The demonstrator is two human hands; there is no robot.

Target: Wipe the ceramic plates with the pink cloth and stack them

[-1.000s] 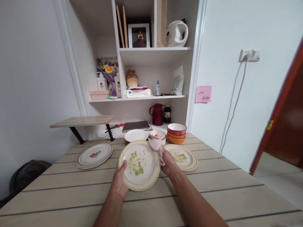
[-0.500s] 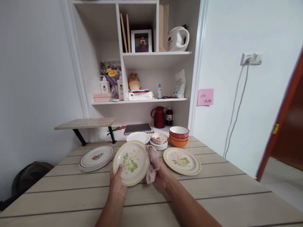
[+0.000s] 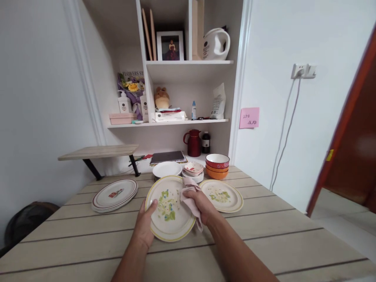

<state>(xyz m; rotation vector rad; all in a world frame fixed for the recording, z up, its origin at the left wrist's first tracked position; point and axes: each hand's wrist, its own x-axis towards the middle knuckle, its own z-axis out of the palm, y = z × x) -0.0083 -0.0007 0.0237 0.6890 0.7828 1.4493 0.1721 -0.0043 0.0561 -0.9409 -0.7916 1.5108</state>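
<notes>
A cream plate [image 3: 169,211] with a yellow rim and a green leaf and flower print is tilted up above the table. My left hand [image 3: 145,223] grips its left edge, thumb on the face and the other fingers behind. In my right hand [image 3: 202,203] is a pinkish cloth [image 3: 190,196], pressed against the plate's right side; part of the cloth hangs past the rim. A matching floral plate [image 3: 221,197] lies flat on the table just right of that hand. To the left rests a stack of red-rimmed plates [image 3: 114,195].
Behind the held plate stand a white dish [image 3: 167,169], small square dishes [image 3: 194,168] on stacked white plates, and stacked red and orange bowls [image 3: 217,166]. A small raised wooden shelf [image 3: 100,152] is at the back left. A dark red jug [image 3: 194,143] stands farther back.
My right hand and the cloth have moved from beside the plate's right edge onto its face. The plate is now nearer and turned slightly. The whole view has shifted a little.
</notes>
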